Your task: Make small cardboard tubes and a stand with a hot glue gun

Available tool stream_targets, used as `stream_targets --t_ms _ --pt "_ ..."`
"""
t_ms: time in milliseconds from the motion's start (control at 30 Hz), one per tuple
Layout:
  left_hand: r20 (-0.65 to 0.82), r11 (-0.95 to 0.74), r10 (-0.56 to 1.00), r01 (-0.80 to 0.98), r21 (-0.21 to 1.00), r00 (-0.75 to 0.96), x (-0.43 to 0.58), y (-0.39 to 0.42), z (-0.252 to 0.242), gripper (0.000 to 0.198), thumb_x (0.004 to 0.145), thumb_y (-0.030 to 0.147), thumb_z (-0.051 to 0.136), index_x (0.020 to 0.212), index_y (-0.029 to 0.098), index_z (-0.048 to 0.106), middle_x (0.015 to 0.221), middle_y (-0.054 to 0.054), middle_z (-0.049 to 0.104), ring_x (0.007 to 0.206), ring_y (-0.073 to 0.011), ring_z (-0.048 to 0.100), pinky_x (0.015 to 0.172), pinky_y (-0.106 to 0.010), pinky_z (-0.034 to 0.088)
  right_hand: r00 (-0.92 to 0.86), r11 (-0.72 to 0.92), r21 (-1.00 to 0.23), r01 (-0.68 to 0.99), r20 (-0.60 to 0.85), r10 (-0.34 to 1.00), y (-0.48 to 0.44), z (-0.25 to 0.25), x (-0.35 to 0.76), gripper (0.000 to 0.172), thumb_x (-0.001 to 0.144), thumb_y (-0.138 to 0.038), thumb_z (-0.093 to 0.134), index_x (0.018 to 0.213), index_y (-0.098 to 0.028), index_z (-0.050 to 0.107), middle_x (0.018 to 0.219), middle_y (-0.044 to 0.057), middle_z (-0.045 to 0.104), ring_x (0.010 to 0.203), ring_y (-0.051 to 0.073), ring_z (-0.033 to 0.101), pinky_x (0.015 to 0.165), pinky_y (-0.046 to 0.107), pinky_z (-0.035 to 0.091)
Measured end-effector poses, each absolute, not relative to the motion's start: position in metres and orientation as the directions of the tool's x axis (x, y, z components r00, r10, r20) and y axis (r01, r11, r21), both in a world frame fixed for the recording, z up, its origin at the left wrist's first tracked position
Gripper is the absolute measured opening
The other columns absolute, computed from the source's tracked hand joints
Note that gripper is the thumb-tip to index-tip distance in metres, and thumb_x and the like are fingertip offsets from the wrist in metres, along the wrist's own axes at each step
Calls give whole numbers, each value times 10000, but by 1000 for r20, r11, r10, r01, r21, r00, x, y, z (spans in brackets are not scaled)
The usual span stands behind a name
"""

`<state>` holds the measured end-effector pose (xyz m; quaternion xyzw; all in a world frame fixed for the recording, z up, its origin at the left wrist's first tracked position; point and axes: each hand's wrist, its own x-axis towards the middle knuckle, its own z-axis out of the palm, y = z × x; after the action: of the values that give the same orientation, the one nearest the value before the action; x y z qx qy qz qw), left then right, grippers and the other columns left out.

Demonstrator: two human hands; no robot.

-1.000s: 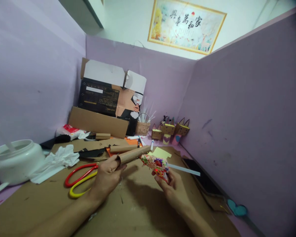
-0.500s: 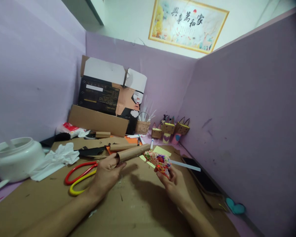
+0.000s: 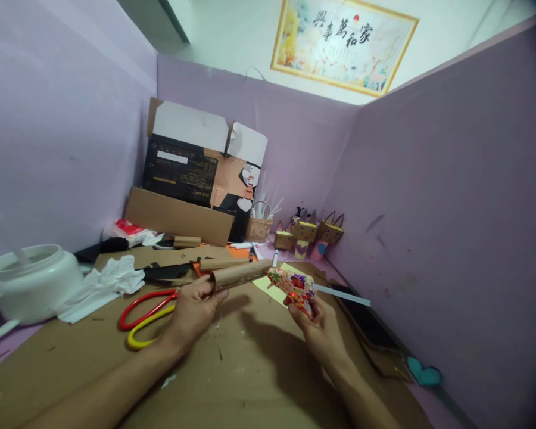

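My left hand is closed on the near end of a rolled cardboard tube, which points away to the right. In my right hand is a hot glue gun with a flowered cover and a small red light. A translucent glue stick juts from its back toward the right. The gun's nozzle is close to the tube's far end; whether they touch I cannot tell. Beside my left wrist lie scissors with red and yellow handles, their blades hidden by the hand.
A white pot and crumpled tissue are at the left. An unfolded box leans at the back, by a basket of glue sticks. Small cardboard animal figures stand behind; a dark flat device lies right.
My right hand has shifted slightly right with the glue gun, widening the space between its nozzle and the tube. My left hand still holds the tube in nearly the same place.
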<state>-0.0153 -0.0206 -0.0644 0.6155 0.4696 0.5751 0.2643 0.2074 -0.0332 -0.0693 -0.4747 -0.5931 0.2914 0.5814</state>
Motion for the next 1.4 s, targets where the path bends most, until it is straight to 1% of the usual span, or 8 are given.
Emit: stream_targets --t_ms 167,267,367,467,600,900,1167,1400 --pt "455 -410 883 287 866 -110 -16 -19 -67 164 671 230 616 735 127 726 886 -92 707 919 -266 622 779 -353 495 131 384 -894 230 419 898 -32 -68 209 320 643 -370 648 827 -108 648 809 125 703 722 254 623 647 329 484" --pt "465 -418 879 295 859 -110 -16 -20 -66 150 665 236 618 671 125 719 809 -87 709 883 -267 631 762 -348 498 136 390 -891 232 427 894 -30 -70 210 341 641 -367 654 852 -99 651 815 125 703 722 256 624 646 331 485" --pt "481 -436 871 289 852 -101 -16 -22 -62 151 663 228 616 718 141 726 836 -73 714 860 -246 640 754 -326 503 126 386 -887 253 425 896 -29 -72 211 323 654 -354 649 852 -99 645 811 119 700 729 255 622 651 327 482" --pt "492 -449 865 284 847 -101 -16 -22 -60 161 658 212 616 755 150 728 879 -65 716 860 -232 643 759 -314 504 114 377 -888 265 417 902 -29 -72 212 297 665 -351 640 831 -105 640 792 111 694 724 251 617 653 323 475" --pt "500 -454 860 294 841 -102 -16 -22 -61 112 652 199 620 659 145 718 815 -64 714 785 -222 649 693 -296 510 121 360 -898 252 399 909 -30 -72 209 287 645 -361 651 793 -116 638 733 98 684 687 242 608 609 309 467" --pt "495 -452 866 311 836 -70 -12 -26 -60 168 684 165 590 759 174 739 799 -48 720 795 -213 649 690 -283 511 84 323 -924 206 346 935 -37 -72 199 270 617 -369 675 718 -122 639 642 72 654 592 201 572 540 277 441" --pt "505 -454 860 344 822 -71 -11 -25 -62 135 680 190 598 680 137 722 748 -50 694 722 -204 638 602 -251 488 32 306 -934 186 317 948 -44 -71 193 273 621 -374 677 733 -127 651 662 68 661 591 194 576 531 266 447" --pt "503 -459 863 355 814 -38 -9 -27 -61 140 681 164 577 604 157 693 766 -46 699 746 -199 638 640 -255 490 5 295 -942 162 300 954 -47 -70 189 251 620 -357 663 745 -140 642 692 74 678 662 226 610 594 293 473"
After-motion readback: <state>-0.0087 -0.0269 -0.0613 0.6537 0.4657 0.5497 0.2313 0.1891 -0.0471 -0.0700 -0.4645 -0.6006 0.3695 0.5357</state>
